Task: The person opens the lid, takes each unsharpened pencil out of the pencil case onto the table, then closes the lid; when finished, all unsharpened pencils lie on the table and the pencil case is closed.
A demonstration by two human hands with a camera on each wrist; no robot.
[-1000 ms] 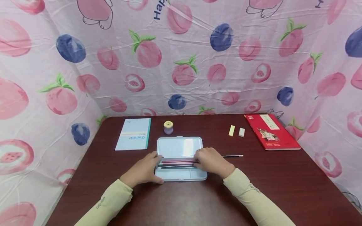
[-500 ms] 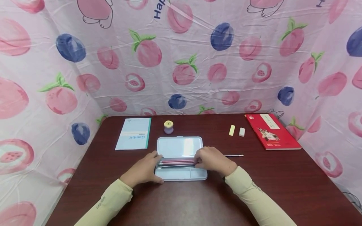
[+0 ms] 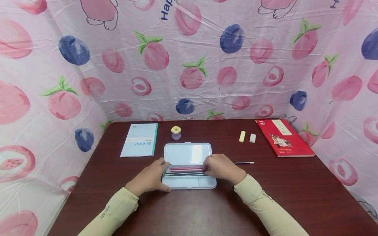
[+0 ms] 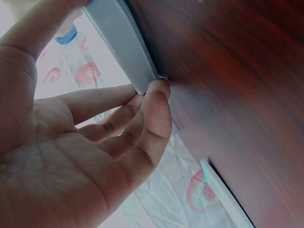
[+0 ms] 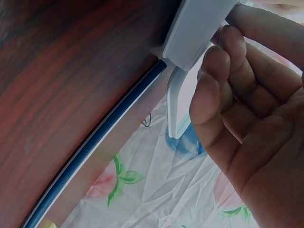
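A pale pencil case [image 3: 189,182] lies unfolded on the table, its lid tilted back. Several pencils [image 3: 184,169], pinkish and dark, lie lengthwise in the tray. My left hand [image 3: 149,177] spans the case's left end, thumb at the front edge and fingers at the back; the left wrist view has fingertips touching the case's side. My right hand [image 3: 221,167] reaches over the right end with curled fingers and pinches at the pencils' right ends, which it hides. Right of that hand, a dark pencil [image 3: 243,163] with a white end lies on the table.
Behind the case stands a yellow and purple sharpener-like object [image 3: 176,133]. A light blue notebook [image 3: 139,140] lies at the back left. Farther right are a yellow block [image 3: 242,136], a white eraser [image 3: 252,138] and a red book [image 3: 284,137].
The lowest dark pencil in the tray has shifted slightly and lies straighter along it. My right hand has moved only a little; my left hand has stayed in place.
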